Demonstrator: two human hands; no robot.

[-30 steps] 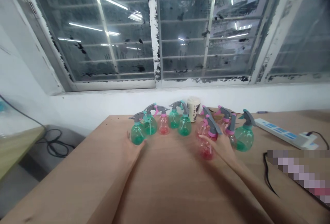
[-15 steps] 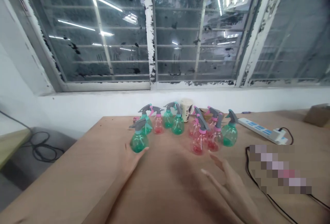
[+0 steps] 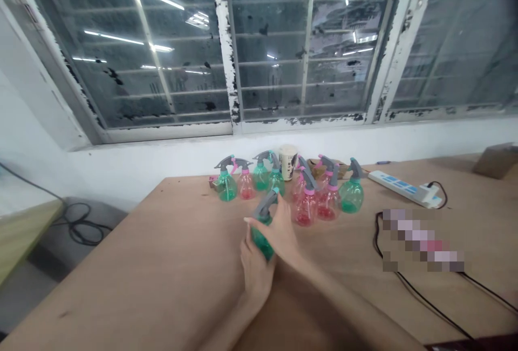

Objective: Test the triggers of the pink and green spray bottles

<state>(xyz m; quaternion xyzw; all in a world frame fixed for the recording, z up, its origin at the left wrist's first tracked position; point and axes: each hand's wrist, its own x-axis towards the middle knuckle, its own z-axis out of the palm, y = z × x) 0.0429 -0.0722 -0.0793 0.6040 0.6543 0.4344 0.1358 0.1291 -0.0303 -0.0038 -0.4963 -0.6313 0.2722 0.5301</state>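
2 hands [image 3: 256,273] around 1 spray bottle [image 3: 260,242]

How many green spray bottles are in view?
5 bottles: one held between left hand and right hand, three left of the paper cup, one at far right. More may be hidden.

Body log: left hand [image 3: 256,271]: bare, slender, long fingers | right hand [image 3: 281,231]: bare, slender, long fingers | forearms [image 3: 343,300]: bare, slim, no sleeves seen
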